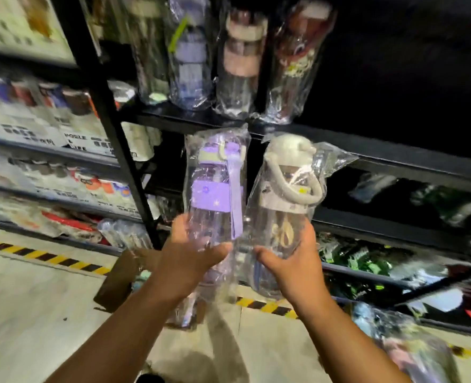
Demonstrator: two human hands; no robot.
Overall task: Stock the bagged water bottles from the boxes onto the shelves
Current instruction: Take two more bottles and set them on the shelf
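Note:
My left hand [190,255] grips the lower part of a bagged purple water bottle [215,189], held upright in front of the black shelf rack [394,164]. Right beside it, my right hand [292,261] grips a bagged clear bottle with a cream lid and loop handle [287,186]. Both bottles' tops reach the edge of the shelf above. On that upper shelf stand several bagged bottles [240,62], side by side.
A black upright post [112,125] divides the rack from shelves of boxed goods [35,120] on the left. A brown cardboard box [121,275] sits on the floor below my hands. Yellow-black tape [43,255] marks the floor. More bagged bottles [405,346] lie at lower right.

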